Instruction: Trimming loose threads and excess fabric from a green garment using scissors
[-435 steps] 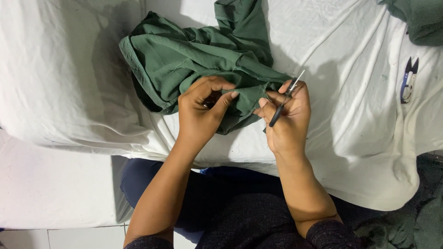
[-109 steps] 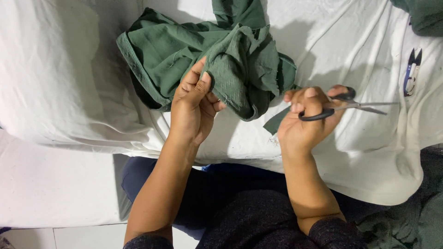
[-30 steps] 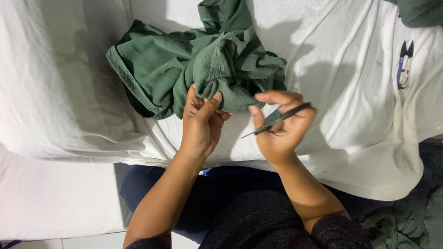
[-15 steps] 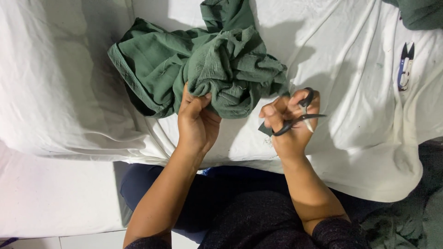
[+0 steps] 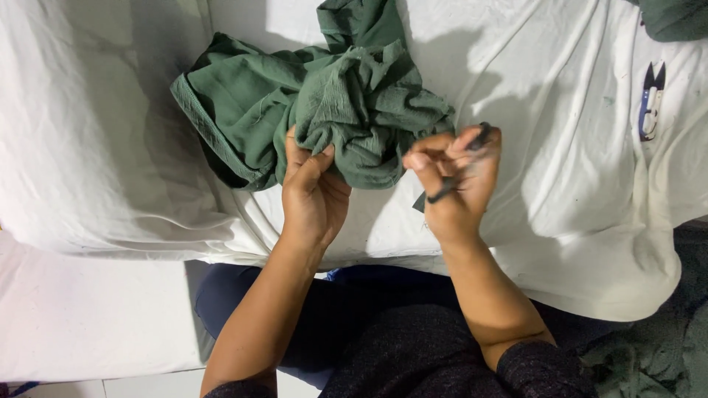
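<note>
A small sewing or tailoring corner, by the look of it, set up at home or in a modest workshop. A wrinkled white cotton sheet (image 5: 110,133) covers the work surface, flecked with tiny thread scraps out beyond the right hand's fingers (image 5: 431,151). A crumpled dark green woven garment (image 5: 310,110) lies bunched just above the left hand's fingertips (image 5: 306,158), its hem and raw edges showing. Far to the right of the fingers sits a small pair of thread snips with blue and white handle (image 5: 650,99). More green cloth (image 5: 675,15) lies at the top right corner, and pale floor tiles (image 5: 133,383) show below.
</note>
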